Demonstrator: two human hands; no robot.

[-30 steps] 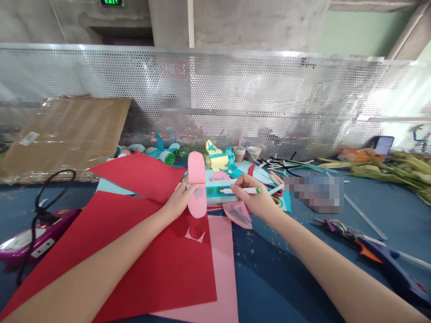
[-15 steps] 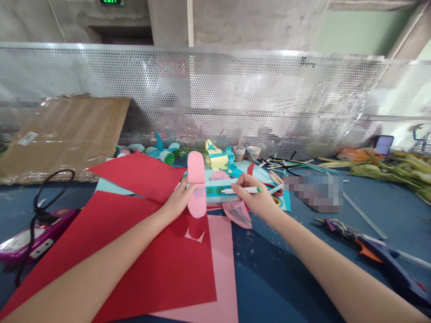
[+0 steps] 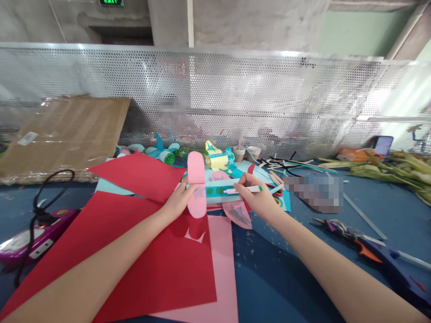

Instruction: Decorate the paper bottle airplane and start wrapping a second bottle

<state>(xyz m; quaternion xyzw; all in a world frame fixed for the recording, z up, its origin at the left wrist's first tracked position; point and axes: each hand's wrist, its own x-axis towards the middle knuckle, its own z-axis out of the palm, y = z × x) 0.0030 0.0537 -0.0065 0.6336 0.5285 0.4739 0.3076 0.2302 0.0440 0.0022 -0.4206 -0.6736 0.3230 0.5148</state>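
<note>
In my right hand (image 3: 256, 193) is a white marker (image 3: 247, 189) with a green end, its tip just right of a green dot on the blue strip of a paper-covered toy plane (image 3: 213, 197). My left hand (image 3: 178, 197) grips the plane's left end, beside an upright pink rounded piece (image 3: 196, 168); its fingers are partly hidden behind that piece. Two green dots show on the strip. Pink wings (image 3: 237, 214) with grey stars stick out from the body. Below lie red paper sheets (image 3: 168, 269) and a pink sheet (image 3: 222, 260).
A purple power strip (image 3: 50, 233) with a black cable sits at left, near leaning cardboard (image 3: 74, 134). A glue gun (image 3: 373, 255) lies at right. Behind stand a yellow plane (image 3: 217, 159), a blue plane (image 3: 163, 152) and paper cups (image 3: 253, 153). Corn husks (image 3: 390, 172) are far right.
My right hand has shifted slightly right, drawing the marker tip off the second green dot. The left hand and the plane stay in place.
</note>
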